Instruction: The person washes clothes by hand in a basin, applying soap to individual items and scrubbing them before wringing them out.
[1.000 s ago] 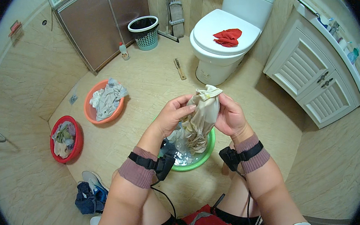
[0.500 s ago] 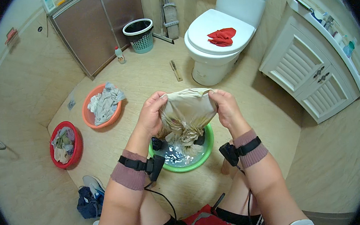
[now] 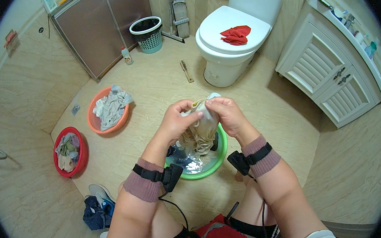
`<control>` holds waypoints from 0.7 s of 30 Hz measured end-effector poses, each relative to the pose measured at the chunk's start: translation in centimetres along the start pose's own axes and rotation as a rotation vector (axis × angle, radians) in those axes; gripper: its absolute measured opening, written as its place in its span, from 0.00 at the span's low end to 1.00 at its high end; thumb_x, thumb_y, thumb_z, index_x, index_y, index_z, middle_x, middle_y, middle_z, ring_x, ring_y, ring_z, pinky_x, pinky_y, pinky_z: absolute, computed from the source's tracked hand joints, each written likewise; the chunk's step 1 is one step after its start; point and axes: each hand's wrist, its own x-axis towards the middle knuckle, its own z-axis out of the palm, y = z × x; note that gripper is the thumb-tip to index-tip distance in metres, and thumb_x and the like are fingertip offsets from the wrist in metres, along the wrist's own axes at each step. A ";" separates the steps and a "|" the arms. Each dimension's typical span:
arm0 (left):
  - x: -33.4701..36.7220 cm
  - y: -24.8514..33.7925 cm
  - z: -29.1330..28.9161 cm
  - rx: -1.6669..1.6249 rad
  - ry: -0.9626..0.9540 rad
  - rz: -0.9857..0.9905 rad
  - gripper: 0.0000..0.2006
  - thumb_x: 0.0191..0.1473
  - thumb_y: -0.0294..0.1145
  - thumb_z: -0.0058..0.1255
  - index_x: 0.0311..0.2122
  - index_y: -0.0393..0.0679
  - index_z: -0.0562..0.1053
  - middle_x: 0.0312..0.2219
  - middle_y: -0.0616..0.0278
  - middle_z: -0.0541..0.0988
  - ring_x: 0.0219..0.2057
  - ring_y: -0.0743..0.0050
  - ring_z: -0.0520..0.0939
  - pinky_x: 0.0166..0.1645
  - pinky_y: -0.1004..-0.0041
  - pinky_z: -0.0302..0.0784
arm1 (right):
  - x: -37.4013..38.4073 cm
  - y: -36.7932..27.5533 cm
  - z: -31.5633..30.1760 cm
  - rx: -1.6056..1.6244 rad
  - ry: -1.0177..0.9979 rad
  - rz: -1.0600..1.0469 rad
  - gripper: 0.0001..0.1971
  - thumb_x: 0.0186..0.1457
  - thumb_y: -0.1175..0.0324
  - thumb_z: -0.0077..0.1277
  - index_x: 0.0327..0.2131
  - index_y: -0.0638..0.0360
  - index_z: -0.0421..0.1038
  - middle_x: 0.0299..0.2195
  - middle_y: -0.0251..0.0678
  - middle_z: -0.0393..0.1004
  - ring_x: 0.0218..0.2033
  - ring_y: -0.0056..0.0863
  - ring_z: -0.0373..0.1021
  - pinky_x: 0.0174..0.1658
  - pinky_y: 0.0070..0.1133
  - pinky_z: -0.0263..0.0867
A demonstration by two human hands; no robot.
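A wet, cream-coloured garment (image 3: 204, 126) with brownish stains hangs bunched in front of me. Its kind is not clear. My left hand (image 3: 175, 122) pinches its upper edge, and my right hand (image 3: 228, 116) grips the same edge close beside it. Both hands are closed and nearly touch. The garment's lower folds hang down into a green basin (image 3: 225, 151) of water below. Dark cloth (image 3: 183, 160) lies in the water, partly hidden behind the garment and my left wrist.
An orange basin (image 3: 93, 121) and a red basin (image 3: 85, 152), both with clothes, stand on the left. A brush (image 3: 186, 71) lies ahead. Red cloth (image 3: 236, 35) rests on the toilet (image 3: 217, 19). A bin (image 3: 150, 42) and bottle (image 3: 126, 55) stand further back; a white cabinet (image 3: 320, 56) is right.
My hands have come together from holding the garment's edge stretched wide. The edge is now gathered between them, and the cloth hangs narrower over the basin.
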 end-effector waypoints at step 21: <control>-2.8 2.3 -8.0 -0.793 0.135 0.324 0.07 0.60 0.34 0.44 0.40 0.46 0.70 0.34 0.66 0.77 0.37 0.70 0.79 0.45 0.66 0.75 | -1.3 5.1 -5.3 -1.161 -0.154 -0.053 0.11 0.45 0.70 0.55 0.36 0.58 0.72 0.31 0.39 0.76 0.32 0.35 0.72 0.38 0.26 0.67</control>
